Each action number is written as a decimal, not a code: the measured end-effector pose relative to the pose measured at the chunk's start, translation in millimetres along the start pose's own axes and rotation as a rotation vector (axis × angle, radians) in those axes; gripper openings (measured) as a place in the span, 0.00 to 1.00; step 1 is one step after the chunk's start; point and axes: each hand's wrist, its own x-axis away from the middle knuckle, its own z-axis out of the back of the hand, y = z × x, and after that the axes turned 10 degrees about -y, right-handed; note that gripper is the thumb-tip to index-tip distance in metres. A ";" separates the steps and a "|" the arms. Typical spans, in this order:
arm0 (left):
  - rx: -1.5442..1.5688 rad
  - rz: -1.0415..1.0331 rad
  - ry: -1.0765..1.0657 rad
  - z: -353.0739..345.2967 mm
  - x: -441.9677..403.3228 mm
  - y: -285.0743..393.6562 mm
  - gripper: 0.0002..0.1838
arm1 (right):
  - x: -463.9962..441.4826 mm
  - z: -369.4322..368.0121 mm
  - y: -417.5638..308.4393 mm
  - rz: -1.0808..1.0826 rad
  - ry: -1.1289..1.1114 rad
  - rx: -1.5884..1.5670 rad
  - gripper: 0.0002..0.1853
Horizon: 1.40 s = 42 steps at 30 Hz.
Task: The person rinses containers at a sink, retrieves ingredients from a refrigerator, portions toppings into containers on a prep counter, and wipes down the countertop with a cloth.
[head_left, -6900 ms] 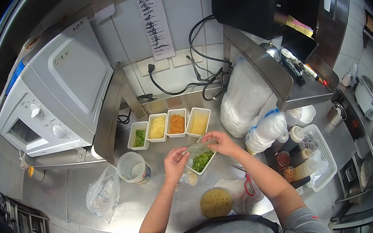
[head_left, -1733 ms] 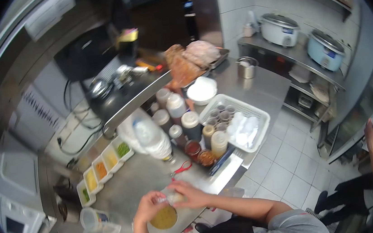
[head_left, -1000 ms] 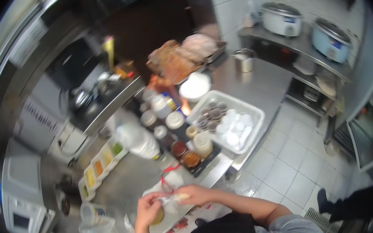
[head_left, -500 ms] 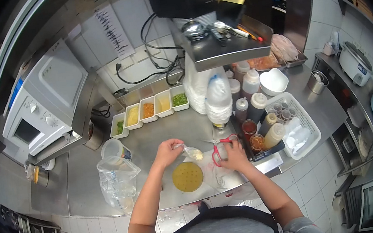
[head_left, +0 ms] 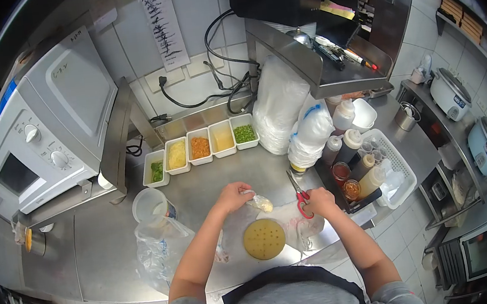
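One round, dotted yellow-brown disc (head_left: 264,239) lies nearest the body on the steel counter (head_left: 211,182). Just beyond it, the left hand (head_left: 233,197) pinches a small clear bag (head_left: 262,204), thumb and fingers together; the bag's pale filled end extends from the fingertips toward the right hand (head_left: 322,201). Whether it touches the counter I cannot tell. The right hand's fingers are closed on the handles of the red scissors (head_left: 302,196), blades pointing away from the body, near the bag but apart. Farther off, five white containers (head_left: 202,160) stand in a row.
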 end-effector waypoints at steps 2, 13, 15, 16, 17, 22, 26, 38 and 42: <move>-0.017 -0.040 -0.056 3.6 -8.7 -3.4 0.20 | -5.0 2.6 7.4 0.049 -0.024 -0.044 0.20; -0.039 -0.330 -0.260 -17.9 -45.8 30.0 0.19 | 35.4 13.3 20.3 0.093 0.120 -0.477 0.36; -0.031 -0.378 -0.285 -24.2 -43.9 50.6 0.22 | 58.3 26.5 16.0 0.147 0.193 -0.469 0.36; -0.011 -0.421 -0.207 -24.5 -36.3 56.4 0.23 | 70.4 33.1 14.1 0.133 0.191 -0.541 0.35; 0.005 -0.462 -0.126 -23.1 -27.7 61.8 0.25 | 83.3 39.8 13.0 0.124 0.197 -0.548 0.34; -0.129 -0.384 -0.024 20.5 22.8 35.7 0.27 | 96.8 20.3 25.9 0.048 0.269 -0.301 0.29; -0.298 -0.211 -0.011 25.6 109.3 -8.2 0.26 | 84.6 -10.7 5.5 0.007 0.440 -0.010 0.26; 0.568 -0.047 0.049 -8.6 164.6 -83.8 0.26 | 47.7 -17.2 -17.5 -0.266 0.109 0.361 0.22; 0.987 -0.201 -0.081 3.7 161.6 -55.9 0.27 | 34.3 -31.3 -1.0 -0.287 -0.051 0.235 0.22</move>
